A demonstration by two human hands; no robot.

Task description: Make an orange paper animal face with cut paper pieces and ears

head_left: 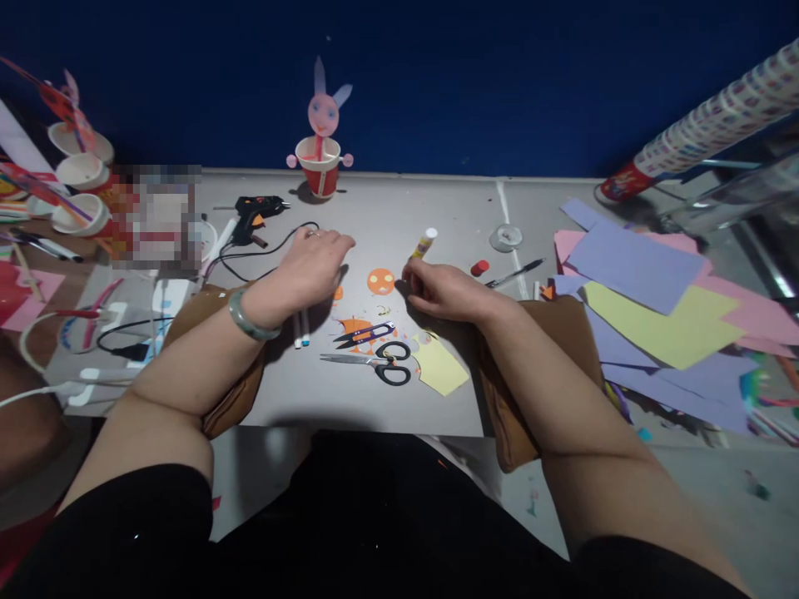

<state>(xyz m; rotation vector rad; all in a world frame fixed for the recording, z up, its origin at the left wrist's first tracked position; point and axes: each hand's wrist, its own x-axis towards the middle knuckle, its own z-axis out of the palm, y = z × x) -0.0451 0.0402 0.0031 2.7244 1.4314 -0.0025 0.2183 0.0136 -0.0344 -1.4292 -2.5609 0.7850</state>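
My right hand (pixel 446 289) is closed round a glue stick (pixel 425 241) with a yellow label, its white end up. An orange paper disc (pixel 380 281) with pale yellow eye shapes lies between my hands. My left hand (pixel 315 268) is over the table left of the disc, fingers bent; its fingertips are partly hidden, and what they hold, if anything, does not show. Part of another orange piece (pixel 338 293) shows just under it. Nearer me lie purple thread snips (pixel 365 335), black-handled scissors (pixel 374 362), orange scraps and cut yellow paper (pixel 442 366).
A paper-cup rabbit (pixel 321 170) stands at the back. A black glue gun (pixel 253 220) with its cord lies left. A red cap (pixel 479 268), tape roll (pixel 505 238) and pen (pixel 517 272) lie right, near coloured paper sheets (pixel 637 262). Stacked cups (pixel 705 125) lean far right.
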